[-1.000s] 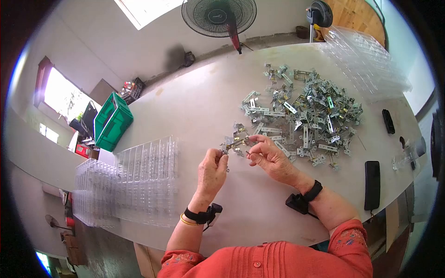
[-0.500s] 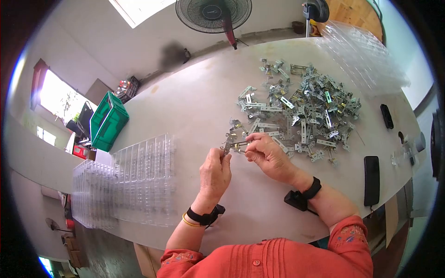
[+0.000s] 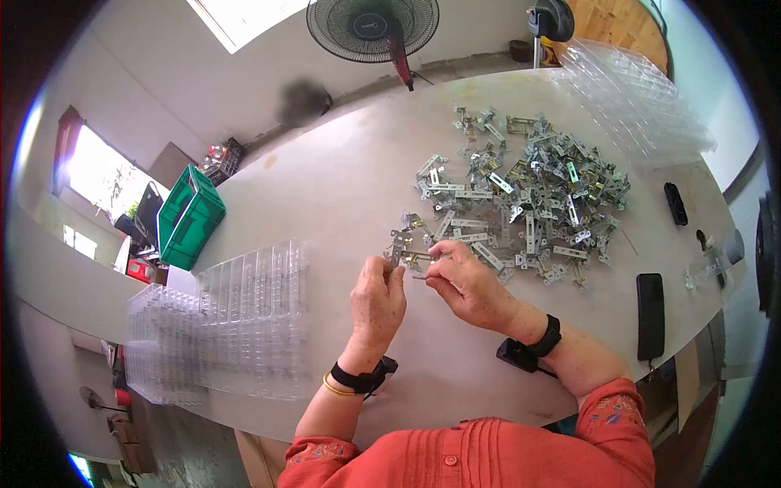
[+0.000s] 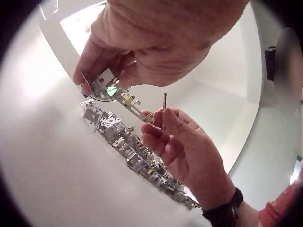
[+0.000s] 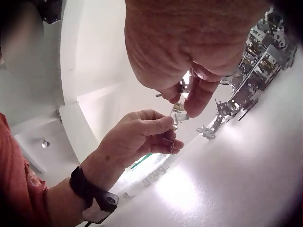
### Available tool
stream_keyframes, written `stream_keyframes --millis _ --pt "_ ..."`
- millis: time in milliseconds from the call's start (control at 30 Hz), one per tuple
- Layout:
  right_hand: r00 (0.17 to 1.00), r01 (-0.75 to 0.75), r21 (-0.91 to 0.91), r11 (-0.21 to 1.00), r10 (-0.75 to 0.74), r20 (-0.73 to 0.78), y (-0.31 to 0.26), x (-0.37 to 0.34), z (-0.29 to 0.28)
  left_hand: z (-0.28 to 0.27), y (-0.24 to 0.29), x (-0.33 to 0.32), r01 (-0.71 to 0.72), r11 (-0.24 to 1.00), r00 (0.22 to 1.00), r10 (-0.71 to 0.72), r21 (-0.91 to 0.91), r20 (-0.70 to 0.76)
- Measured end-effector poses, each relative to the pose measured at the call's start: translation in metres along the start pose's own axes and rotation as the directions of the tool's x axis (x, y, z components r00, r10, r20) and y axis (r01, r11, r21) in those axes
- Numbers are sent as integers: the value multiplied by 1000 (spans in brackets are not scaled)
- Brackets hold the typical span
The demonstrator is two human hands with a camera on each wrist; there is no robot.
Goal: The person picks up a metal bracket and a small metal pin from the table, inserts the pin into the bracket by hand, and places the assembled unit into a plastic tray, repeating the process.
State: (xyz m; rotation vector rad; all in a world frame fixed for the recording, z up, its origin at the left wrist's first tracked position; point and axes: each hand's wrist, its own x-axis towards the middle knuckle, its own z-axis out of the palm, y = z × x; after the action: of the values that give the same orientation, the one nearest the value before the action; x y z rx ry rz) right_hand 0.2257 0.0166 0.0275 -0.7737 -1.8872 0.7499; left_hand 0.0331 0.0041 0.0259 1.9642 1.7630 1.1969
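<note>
Above the table, the left hand pinches one end of a metal bracket between thumb and fingers. The right hand has its fingertips at the bracket's other end and pinches a thin dark pin, which stands out past the thumb in the left wrist view. In that view the left hand is curled round the bracket's plate. A large pile of similar metal brackets lies just beyond the hands. The right hand hides part of the bracket in the right wrist view.
Clear plastic trays stand at the left, near a green crate. More clear trays lie at the far right. A black phone-like object and a small black object lie on the right. A fan stands behind the table.
The bracket between the hands has turned from a slant to nearly level. The right hand has shifted slightly left and down, and the pin now points left below the bracket.
</note>
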Motion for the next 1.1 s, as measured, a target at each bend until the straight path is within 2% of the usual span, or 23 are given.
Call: stream_keyframes --millis 67,133,233,400,467,533,700,767,833,867,933,967,1033,1067,1100 --pt "1000 -5 -10 1000 5 3 3 0 1 -1 0 1 -23 999 1000 23 25 -13" --pt "1000 -29 10 1000 29 4 4 -1 1 -3 4 2 -131 985 990 135 113 -28" --pt "999 -46 28 999 46 -4 5 0 1 -4 6 3 -171 976 984 177 138 -30" --pt "1000 6 -16 1000 -7 -31 5 0 3 -4 1 3 -166 981 985 170 102 -33" --pt "998 -52 43 998 53 -35 1 0 2 -4 1 3 -158 982 986 162 100 -36" --pt "998 -56 40 998 57 -41 1 -1 2 -5 5 4 -246 950 965 258 194 -38" --pt "998 -16 6 1000 16 -61 0 -1 3 -6 6 5 -232 956 969 243 178 -46" --pt "997 -53 45 998 55 -49 -2 -1 3 -5 3 3 -243 954 965 256 178 -54" --pt "998 -33 36 999 35 -51 -4 0 3 -3 0 1 -132 989 987 137 62 -85" --pt "999 -16 25 1000 17 -52 -5 1 3 -2 -1 0 -131 989 987 136 63 -86" --pt "999 -8 34 999 10 -42 -4 0 4 -1 -3 -1 85 983 992 -99 -160 -83" --pt "999 -2 42 999 3 -32 -4 -1 5 -2 -1 -1 86 984 992 -100 -158 -83" --pt "999 -23 63 998 25 -29 -8 -1 5 -7 2 -2 230 934 972 -237 -275 9" --pt "999 -44 80 996 46 -25 -10 -1 5 -6 0 -2 230 934 971 -237 -273 9" --pt "999 -44 82 996 47 -26 -10 -1 6 -5 -3 -1 265 877 961 -275 -401 32"
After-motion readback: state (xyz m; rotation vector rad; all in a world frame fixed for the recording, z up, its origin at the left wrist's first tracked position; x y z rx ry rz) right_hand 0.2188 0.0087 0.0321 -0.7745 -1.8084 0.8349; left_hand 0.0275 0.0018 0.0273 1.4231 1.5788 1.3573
